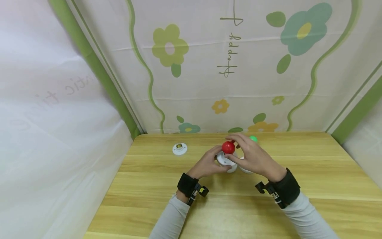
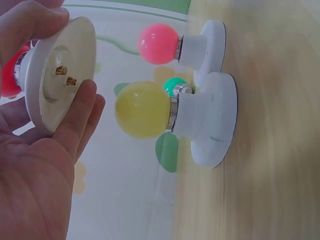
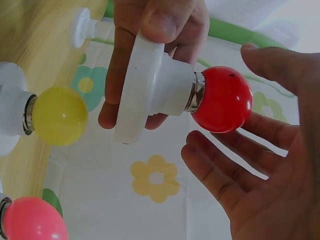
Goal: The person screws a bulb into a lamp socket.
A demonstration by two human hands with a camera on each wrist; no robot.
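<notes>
Head view, red bulb [image 1: 228,147]: in socket of white lamp holder [image 1: 222,160], raised above wood-grain table [image 1: 221,215], between both hands.
Head view, left hand [image 1: 208,165]: curled round white lamp holder.
Head view, right hand [image 1: 258,159]: thumb and fingers spread about red bulb.
Head view, second lamp holder [image 1: 180,152]: on table, left; socket exposed.
Head view, green bulb [image 1: 253,139]: partly behind right hand.
Left wrist view, brass screws [image 2: 61,70]: two, on holder's underside.
Left wrist view, yellow bulb [image 2: 143,110] and pink bulb [image 2: 158,44]: in separate white bases [image 2: 215,120] on table.
Right wrist view, right-hand fingers: parted, thumb clear, fingertips beside red bulb; contact uncertain.
</notes>
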